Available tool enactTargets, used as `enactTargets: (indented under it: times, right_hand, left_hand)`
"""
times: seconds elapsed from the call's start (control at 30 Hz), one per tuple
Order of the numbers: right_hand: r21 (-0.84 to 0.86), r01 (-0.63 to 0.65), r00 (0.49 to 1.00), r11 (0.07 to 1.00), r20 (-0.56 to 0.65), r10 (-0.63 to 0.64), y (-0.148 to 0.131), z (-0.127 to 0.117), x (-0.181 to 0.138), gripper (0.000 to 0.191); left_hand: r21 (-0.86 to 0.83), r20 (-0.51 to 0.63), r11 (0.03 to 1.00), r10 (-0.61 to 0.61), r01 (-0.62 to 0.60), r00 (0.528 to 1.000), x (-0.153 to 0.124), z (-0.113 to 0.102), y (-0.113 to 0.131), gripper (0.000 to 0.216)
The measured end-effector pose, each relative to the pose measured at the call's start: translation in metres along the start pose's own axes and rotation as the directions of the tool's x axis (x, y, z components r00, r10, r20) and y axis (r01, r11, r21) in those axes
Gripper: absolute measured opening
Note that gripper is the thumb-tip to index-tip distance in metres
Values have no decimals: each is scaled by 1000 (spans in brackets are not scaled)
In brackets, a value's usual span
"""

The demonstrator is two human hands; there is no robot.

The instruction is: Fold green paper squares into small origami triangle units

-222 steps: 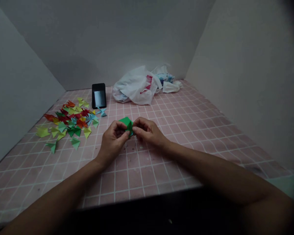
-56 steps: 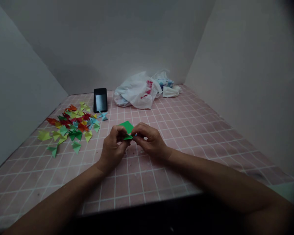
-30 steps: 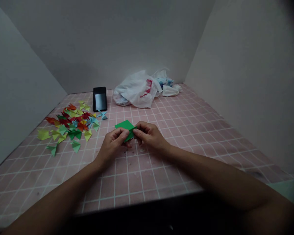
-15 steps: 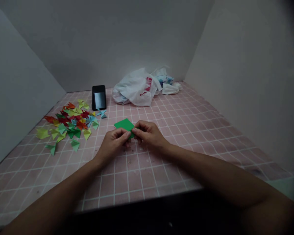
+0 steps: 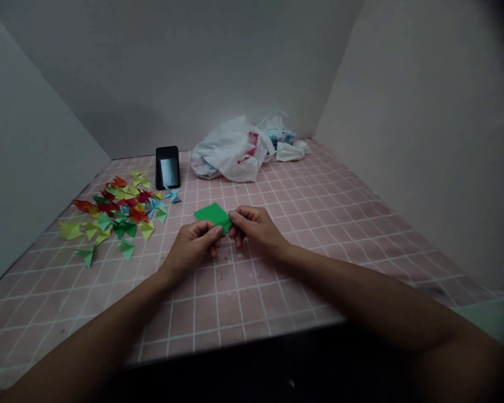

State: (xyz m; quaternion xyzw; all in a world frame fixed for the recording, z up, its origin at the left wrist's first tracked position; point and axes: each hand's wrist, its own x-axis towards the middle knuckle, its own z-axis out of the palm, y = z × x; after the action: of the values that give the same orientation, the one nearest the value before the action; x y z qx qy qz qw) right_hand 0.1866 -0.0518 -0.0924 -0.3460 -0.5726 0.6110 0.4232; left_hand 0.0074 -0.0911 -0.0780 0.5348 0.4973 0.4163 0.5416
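Observation:
A green sheet of folded origami paper (image 5: 211,213) is held between my two hands, above the middle of the table. My left hand (image 5: 196,242) pinches its near edge between thumb and fingers. At the near right corner, my right hand (image 5: 254,228) has thumb and forefinger closed on the paper. Part of the near side is hidden behind the fingers. To the left lies a loose pile of folded paper figures (image 5: 125,228) in red, orange, yellow, green and light blue.
A black phone-like device (image 5: 168,168) stands upright behind the paper pile. A crumpled white plastic bag (image 5: 231,151) and a white-and-blue bundle (image 5: 281,137) lie against the back wall. Pink checked cloth (image 5: 319,224) covers the table, with pale walls on three sides.
The right thumb and fingers have shifted slightly away from the left thumb, so more of the paper's near right corner shows. The left hand keeps its pinch.

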Motion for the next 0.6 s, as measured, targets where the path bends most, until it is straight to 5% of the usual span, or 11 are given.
enactTargets:
  times: [0.27, 0.6]
  right_hand:
    - [82, -25, 999, 996, 28, 23, 6, -2, 6, 38]
    - [108, -19, 999, 994, 49, 14, 2, -1, 6, 16]
  left_hand:
    - [-33, -52, 999, -6, 5, 999, 2, -1, -4, 34]
    - [88, -66, 994, 68, -62, 995, 2, -2, -5, 29]
